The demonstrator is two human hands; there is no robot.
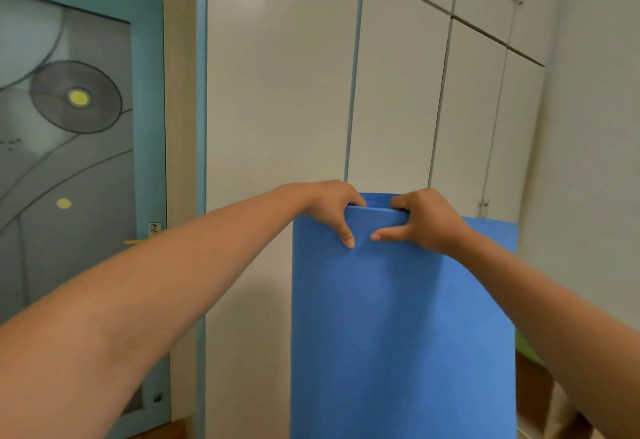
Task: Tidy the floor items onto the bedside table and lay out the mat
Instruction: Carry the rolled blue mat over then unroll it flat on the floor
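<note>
Blue mat (398,317) held upright in front of white cupboard doors (398,92), lower end out of view. Left hand (332,206) and right hand (426,220) side by side on its top edge, each pinching it: fingers hooked over the back, thumbs pressed on the front. Teal-framed glass door (79,161) at left.

teal-framed glass door (79,148) left | white wardrobe doors (398,85) behind
</note>
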